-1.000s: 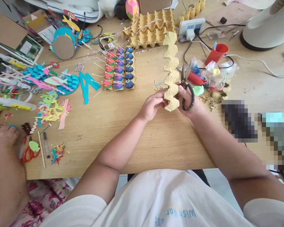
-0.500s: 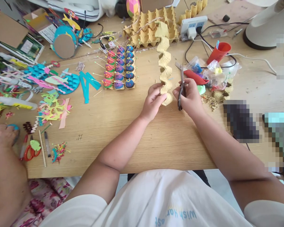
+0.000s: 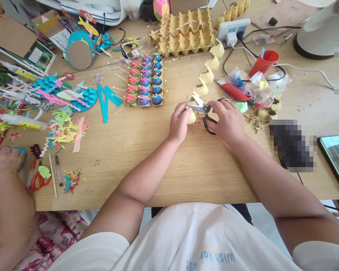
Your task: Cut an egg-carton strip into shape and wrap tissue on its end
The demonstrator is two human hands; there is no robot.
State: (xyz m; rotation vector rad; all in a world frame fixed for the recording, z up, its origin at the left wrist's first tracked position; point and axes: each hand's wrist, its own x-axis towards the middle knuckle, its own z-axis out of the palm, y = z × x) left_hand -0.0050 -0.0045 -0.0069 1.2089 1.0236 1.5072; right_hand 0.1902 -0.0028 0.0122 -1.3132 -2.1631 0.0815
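Note:
My left hand pinches the near end of a strip of egg carton, whose pale yellow cups run away from me and slant to the right. My right hand has its fingers through the black handles of a pair of scissors. The blades are spread and point left, close to the strip beside my left fingertips. Whether they touch the carton I cannot tell. Left of my hands stand painted egg-carton cups in red, purple and blue rows with pins stuck in them.
Egg trays lie at the back, near a power strip. On the right are a red cup, plastic bags and a phone. Paper scraps and orange-handled scissors lie left, by another person's hand.
The scissors have turned from upright to pointing left, with their blades now spread at the strip. The strip's far end has swung to the right.

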